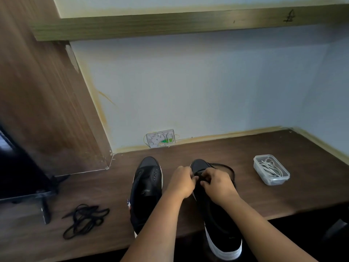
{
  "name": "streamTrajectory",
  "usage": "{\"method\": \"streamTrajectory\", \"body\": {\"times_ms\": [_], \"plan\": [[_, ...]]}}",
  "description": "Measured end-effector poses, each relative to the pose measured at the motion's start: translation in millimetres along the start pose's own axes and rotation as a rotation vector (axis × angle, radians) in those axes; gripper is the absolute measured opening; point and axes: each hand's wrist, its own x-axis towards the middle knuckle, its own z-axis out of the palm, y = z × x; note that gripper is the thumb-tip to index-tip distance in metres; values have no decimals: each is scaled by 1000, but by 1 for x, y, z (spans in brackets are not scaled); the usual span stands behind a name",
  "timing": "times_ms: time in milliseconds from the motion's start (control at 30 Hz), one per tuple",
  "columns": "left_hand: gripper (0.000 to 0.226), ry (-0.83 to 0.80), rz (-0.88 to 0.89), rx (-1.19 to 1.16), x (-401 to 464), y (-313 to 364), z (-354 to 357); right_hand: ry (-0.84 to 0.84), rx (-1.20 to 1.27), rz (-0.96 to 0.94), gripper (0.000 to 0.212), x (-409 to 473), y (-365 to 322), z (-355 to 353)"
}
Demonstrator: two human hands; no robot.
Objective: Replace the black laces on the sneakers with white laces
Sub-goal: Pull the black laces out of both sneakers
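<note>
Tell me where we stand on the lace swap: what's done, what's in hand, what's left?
Done: the left sneaker shows bare eyelets, and a loose black lace lies beside it on the desk.
In hand: both hands, left and right, are pulling the black lace from the right sneaker.
Left: finish that, then thread the white laces, still in their clear container, into both shoes.

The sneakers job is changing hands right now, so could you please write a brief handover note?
Left hand and right hand: both pinch the black lace at the right sneaker's eyelets.
Left sneaker: beside it, already unlaced.
Removed black lace: heaped on the desk, far left.
White laces: in the clear container, far right.
Left: finish unlacing the right sneaker, then lace both in white.
</note>
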Motion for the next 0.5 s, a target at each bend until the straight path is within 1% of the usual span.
{"method": "streamTrajectory", "body": {"times_ms": [67, 133, 200, 267, 300, 367, 400, 467, 500], "plan": [[18, -17, -1, 23, 3, -1, 0, 2, 15, -24, 27, 0, 0, -1], [16, -37, -38, -13, 5, -2, 0, 3, 6, -49, 28, 1, 0, -1], [20, -51, -131, -166, 5, 0, -2, -2, -13, -59, 29, 1, 0, 1], [24, -5, -219, -411, 1, 8, -10, 0, -29, -36, 31, 2, 0, 3], [26, 61, -245, -518, -1, 14, -18, 4, -29, -8, 32, 3, 0, 4], [27, 281, -244, -727, -7, 28, -42, 5, -24, 50, 33, 4, 0, 4], [28, 402, -234, -886, -11, 35, -58, 0, -34, 61, 33, 5, 0, 4], [30, 616, -178, -1295, -20, 48, -96, -14, -66, 53, 33, 6, 1, 5], [29, 666, -137, -1515, -24, 53, -112, -18, -79, 50, 33, 5, 0, 4]]}}
